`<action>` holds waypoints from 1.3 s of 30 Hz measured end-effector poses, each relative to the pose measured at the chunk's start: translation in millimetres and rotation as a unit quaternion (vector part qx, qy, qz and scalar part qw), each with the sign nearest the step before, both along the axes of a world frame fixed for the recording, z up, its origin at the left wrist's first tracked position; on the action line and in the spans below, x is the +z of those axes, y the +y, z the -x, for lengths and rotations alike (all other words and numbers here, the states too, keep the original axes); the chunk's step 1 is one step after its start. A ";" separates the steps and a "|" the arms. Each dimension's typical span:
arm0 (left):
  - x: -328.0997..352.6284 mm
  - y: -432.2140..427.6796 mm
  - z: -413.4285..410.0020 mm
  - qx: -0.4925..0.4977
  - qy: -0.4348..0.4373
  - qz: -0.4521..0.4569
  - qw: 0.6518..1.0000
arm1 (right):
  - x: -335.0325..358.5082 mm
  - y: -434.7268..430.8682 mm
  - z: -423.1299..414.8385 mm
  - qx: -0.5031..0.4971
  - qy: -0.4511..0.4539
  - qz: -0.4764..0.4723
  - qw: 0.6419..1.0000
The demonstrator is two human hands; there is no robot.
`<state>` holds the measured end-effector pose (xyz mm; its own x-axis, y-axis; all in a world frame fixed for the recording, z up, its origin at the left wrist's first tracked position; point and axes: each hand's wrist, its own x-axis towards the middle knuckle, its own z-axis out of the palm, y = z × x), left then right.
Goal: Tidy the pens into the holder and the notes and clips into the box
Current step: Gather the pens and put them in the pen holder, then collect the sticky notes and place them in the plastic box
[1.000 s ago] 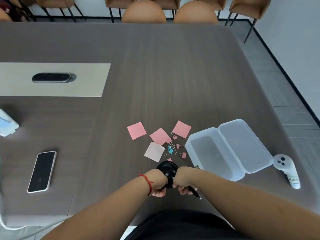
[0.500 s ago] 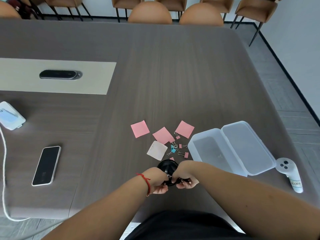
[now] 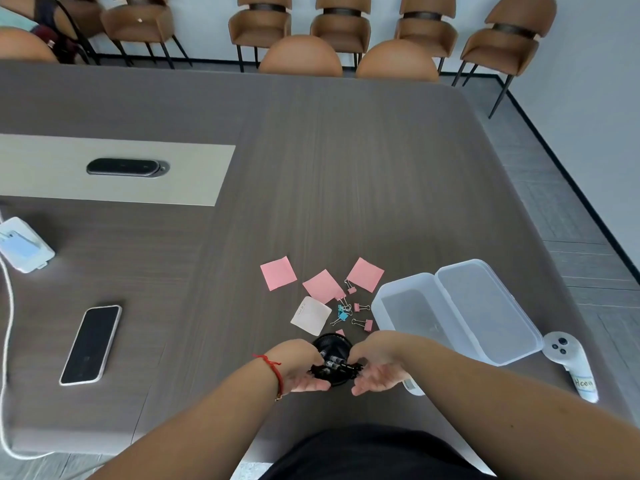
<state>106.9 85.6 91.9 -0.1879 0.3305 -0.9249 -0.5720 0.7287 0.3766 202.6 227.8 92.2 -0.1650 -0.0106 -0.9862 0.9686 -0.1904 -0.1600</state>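
— Hands, item one: where are they?

— Both at the black mesh holder [image 3: 331,344], near my edge of the table [image 3: 346,168]. My left hand [image 3: 303,367] cups its left side, palm up, fingers loosely spread. My right hand [image 3: 375,368] sits on its right side, palm up, fingers curled; whether they pinch the pens [image 3: 337,364] I cannot tell.

— Pens?

— Several, dark, lying bunched across the holder's mouth between my two hands.

— Notes?

— Three pink notes [image 3: 322,285] just beyond the holder, flat on the table. One pale note [image 3: 311,314] nearest the holder, to its far left.

— Clips?

— Pink and blue binder clips [image 3: 351,311], scattered between the notes and the box [image 3: 408,313].

— Box?

— Clear plastic, right of the holder and beyond it, lid [image 3: 485,310] hinged open and lying flat on its far side.

— Other entries?

— A phone [image 3: 90,344] face up, well left of the holder.
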 end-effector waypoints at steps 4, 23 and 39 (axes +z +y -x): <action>-1.4 -5.3 9.5 -0.006 0.034 -0.018 0.999 | 0.1 1.1 -0.8 -0.024 0.007 -0.024 0.999; -30.9 9.5 71.1 0.049 0.078 0.096 0.991 | 19.5 56.4 34.6 -0.127 0.096 -0.131 0.979; -115.3 62.5 74.8 -0.286 0.477 0.159 0.816 | -52.3 97.7 116.3 0.049 0.168 -0.325 0.929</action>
<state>32.1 148.1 -23.4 -0.7705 0.3891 -0.5049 0.3393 0.9209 0.1920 86.3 325.5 39.9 -0.4940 0.5385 -0.6826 0.8509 0.1383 -0.5067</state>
